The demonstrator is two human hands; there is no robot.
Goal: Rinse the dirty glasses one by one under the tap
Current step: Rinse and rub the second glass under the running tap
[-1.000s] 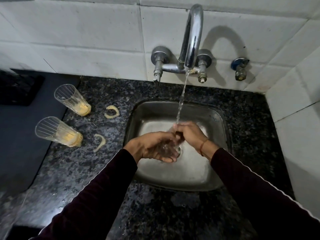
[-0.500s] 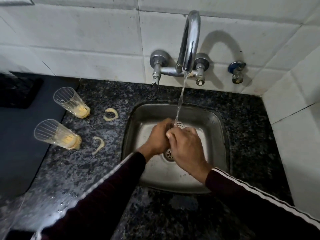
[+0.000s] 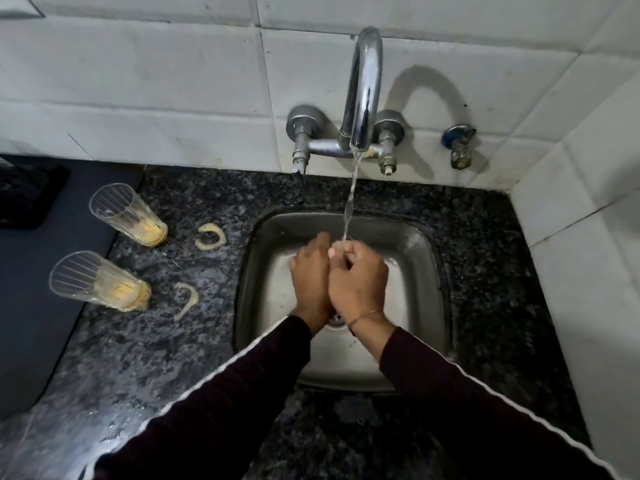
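Two dirty glasses (image 3: 126,216) (image 3: 98,282) stand on the surface (image 3: 145,358); left hand (image 3: 310,277) and right hand (image 3: 358,277), fingers curled together, hide any glass under the tap (image 3: 362,95).

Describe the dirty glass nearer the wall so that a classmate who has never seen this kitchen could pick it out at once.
Start at the steel sink and look left across the dark speckled counter. Two ribbed glasses with yellow dregs stand there. The one you want is closer to the white tiled wall, beyond the other glass.
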